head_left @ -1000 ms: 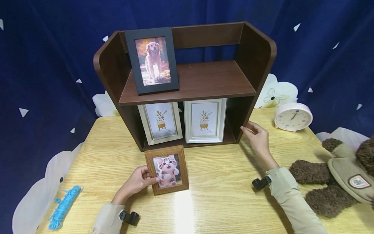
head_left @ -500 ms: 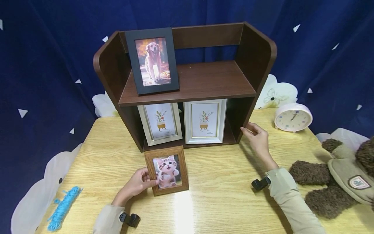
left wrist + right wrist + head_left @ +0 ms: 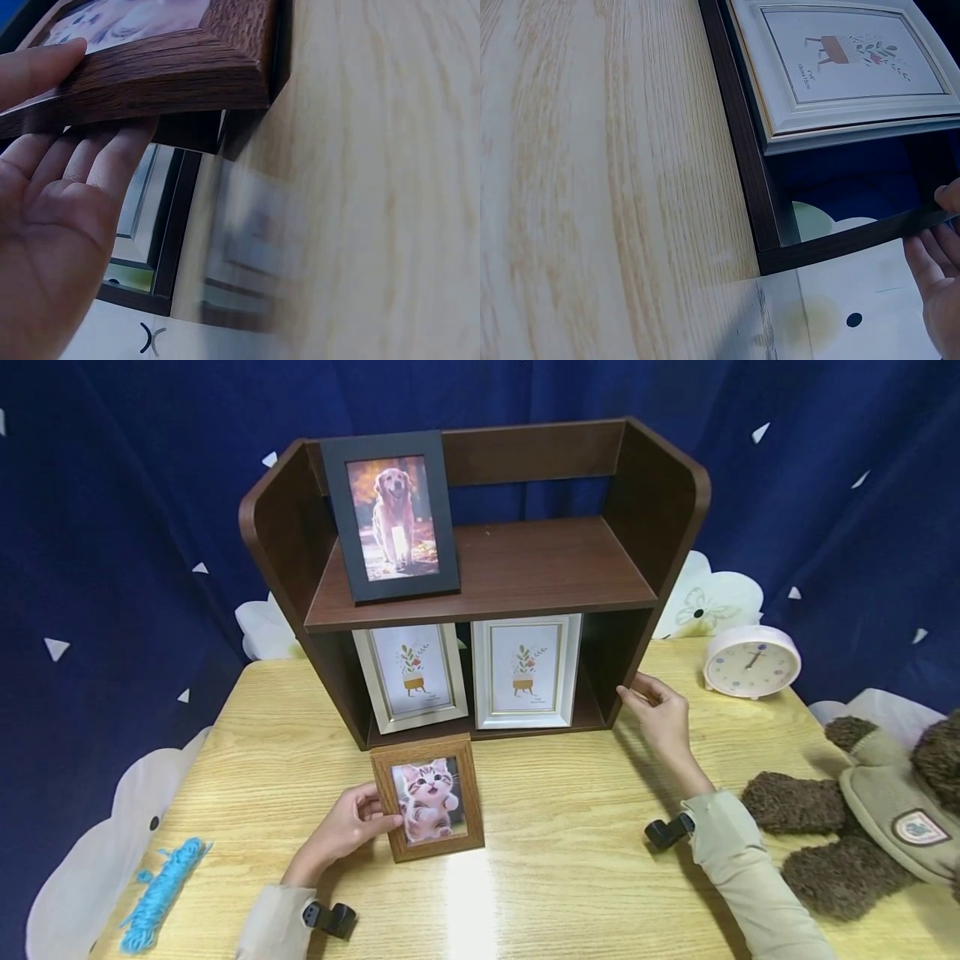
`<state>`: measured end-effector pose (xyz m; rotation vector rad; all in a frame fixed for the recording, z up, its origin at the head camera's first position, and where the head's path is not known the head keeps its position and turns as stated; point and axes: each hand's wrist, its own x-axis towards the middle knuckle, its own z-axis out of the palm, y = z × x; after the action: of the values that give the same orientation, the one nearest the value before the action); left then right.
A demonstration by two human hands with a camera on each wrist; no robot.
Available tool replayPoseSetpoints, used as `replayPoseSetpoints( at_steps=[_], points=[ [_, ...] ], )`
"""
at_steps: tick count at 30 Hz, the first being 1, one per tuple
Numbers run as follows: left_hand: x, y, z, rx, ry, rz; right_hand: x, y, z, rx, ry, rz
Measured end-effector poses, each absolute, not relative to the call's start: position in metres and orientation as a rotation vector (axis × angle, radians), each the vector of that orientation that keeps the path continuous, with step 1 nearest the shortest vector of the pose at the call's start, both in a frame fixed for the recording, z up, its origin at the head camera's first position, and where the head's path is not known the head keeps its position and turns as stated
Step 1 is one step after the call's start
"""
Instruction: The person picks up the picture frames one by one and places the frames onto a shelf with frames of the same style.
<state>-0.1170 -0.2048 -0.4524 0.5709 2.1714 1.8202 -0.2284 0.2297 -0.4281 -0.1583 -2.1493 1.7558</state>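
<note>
My left hand (image 3: 347, 828) grips the left edge of a brown wooden photo frame (image 3: 477, 802) with a kitten picture. The thumb lies over its front and the other fingers go behind it, as the left wrist view also shows. This frame stands upright, leaning slightly back, in front of a dark brown two-tier shelf (image 3: 555, 564). At the shelf's lower right, my right hand (image 3: 662, 718) pinches the front edge of the side panel (image 3: 855, 245) between thumb and fingers. A cream photo frame (image 3: 460, 681) and a white photo frame (image 3: 576, 672) stand side by side in the lower compartment.
A black photo frame (image 3: 446, 518) with a dog picture stands on the upper tier's left. Light blue cord (image 3: 161, 897) lies at the table's left. On the right are a round white alarm clock (image 3: 752, 664) and a brown teddy bear (image 3: 892, 810). Blue curtain (image 3: 112, 527) hangs behind.
My left hand has shifted very slightly left, its thumb drawing back a little across the wooden photo frame. The frame, the shelf and my right hand stay where they were.
</note>
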Motion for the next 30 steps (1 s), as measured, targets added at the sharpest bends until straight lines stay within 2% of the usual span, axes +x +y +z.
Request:
replayPoseSetpoints(
  at_steps=[10,21,30],
  points=[
    [-0.117,-0.206,-0.455,0.587,2.153,1.866,-0.214,0.219,-0.405,-0.153,-2.164,1.771],
    [-0.118,-0.207,-0.453,0.584,2.144,1.873,-0.216,0.22,-0.408,-0.159,-2.142,1.79],
    [-0.121,-0.206,-0.456,0.571,2.112,1.9,-0.231,0.23,-0.43,-0.183,-2.131,1.798]
  ],
)
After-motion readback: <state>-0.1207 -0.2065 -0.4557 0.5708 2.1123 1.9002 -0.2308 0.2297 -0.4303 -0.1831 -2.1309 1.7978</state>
